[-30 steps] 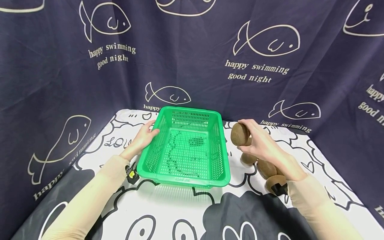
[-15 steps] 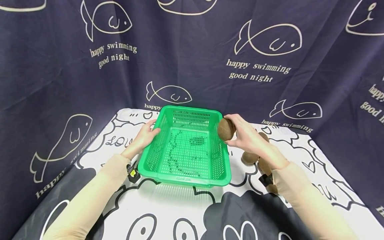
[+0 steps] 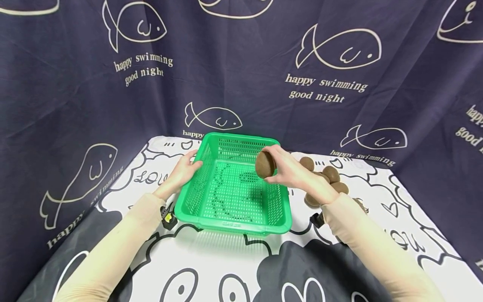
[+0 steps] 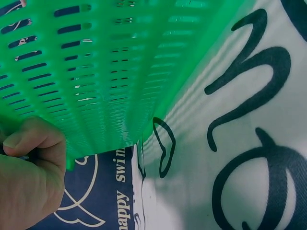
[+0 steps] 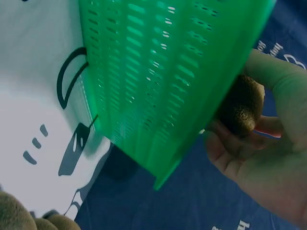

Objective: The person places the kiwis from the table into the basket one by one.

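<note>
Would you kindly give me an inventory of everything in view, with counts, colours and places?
Curtain: one, navy with pale fish and lettering, background
Tablecloth: one, white with black drawings, foreground
Basket: one, green, mid-view
Held kiwi-like fruit: one, brown, over the basket
Loose kiwi-like fruits: at least five, brown, right of the basket, partly hidden
Wrist devices: two, black, one per wrist
Sleeves: two, cream, both arms
Left hand: one, bare, gripping basket's left rim
Right hand: one, bare, holding fruit
</note>
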Available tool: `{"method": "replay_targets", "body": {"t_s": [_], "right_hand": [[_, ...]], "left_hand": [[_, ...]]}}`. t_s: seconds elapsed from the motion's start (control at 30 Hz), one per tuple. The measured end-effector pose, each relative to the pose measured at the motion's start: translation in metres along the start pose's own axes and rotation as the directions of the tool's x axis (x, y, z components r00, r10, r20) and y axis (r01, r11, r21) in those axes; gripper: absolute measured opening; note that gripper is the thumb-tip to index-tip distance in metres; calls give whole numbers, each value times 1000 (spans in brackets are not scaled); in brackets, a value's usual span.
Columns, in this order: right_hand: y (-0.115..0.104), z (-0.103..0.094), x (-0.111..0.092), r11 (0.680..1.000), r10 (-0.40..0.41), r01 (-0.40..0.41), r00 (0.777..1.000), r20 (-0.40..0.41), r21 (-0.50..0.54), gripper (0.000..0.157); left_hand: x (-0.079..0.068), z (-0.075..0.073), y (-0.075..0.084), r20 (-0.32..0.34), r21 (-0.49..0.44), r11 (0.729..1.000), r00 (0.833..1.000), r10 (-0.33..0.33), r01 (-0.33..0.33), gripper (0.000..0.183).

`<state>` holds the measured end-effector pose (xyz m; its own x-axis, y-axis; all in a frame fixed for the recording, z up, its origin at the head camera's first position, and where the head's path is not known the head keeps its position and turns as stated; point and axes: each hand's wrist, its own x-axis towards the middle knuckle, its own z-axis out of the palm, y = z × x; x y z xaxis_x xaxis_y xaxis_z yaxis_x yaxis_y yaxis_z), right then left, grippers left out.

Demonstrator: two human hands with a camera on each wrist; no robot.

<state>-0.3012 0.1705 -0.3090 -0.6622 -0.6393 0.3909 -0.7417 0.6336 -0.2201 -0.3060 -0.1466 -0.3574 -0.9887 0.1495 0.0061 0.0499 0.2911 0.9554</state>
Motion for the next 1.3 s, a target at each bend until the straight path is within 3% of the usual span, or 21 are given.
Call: {"method": "replay_targets", "body": {"t_s": [0.33, 0.6, 0.77, 0.97, 1.1, 1.2, 1.3], "right_hand": [[-6, 28, 11, 996, 20, -6, 986, 165, -84, 79], [-14, 44, 13, 974, 93, -19, 941, 326, -224, 77], [-16, 47, 14, 957, 139, -29, 920, 365, -290, 72], [-18, 43, 11, 941, 141, -4, 913, 382, -337, 75], [-18, 32, 5, 945, 90, 33, 930, 357, -325, 68], [-15, 19, -1, 955, 35, 45, 964, 264, -294, 57], [-8, 6, -8, 962, -26, 56, 993, 116, -268, 45]], "left_hand": [[7, 0, -10, -8, 7, 1000, 1000, 2, -2, 57], [5, 2, -9, -21, 20, 1000, 1000, 15, -14, 56], [6, 1, -8, -22, 12, 1000, 1000, 16, -16, 55], [6, 2, -8, -28, 11, 1000, 999, 17, -17, 56], [7, 1, -9, -24, 7, 1000, 1000, 14, -14, 57], [7, 0, -9, -23, 9, 1000, 1000, 11, -11, 57], [6, 0, -8, -26, 9, 1000, 1000, 13, -13, 56]]}}
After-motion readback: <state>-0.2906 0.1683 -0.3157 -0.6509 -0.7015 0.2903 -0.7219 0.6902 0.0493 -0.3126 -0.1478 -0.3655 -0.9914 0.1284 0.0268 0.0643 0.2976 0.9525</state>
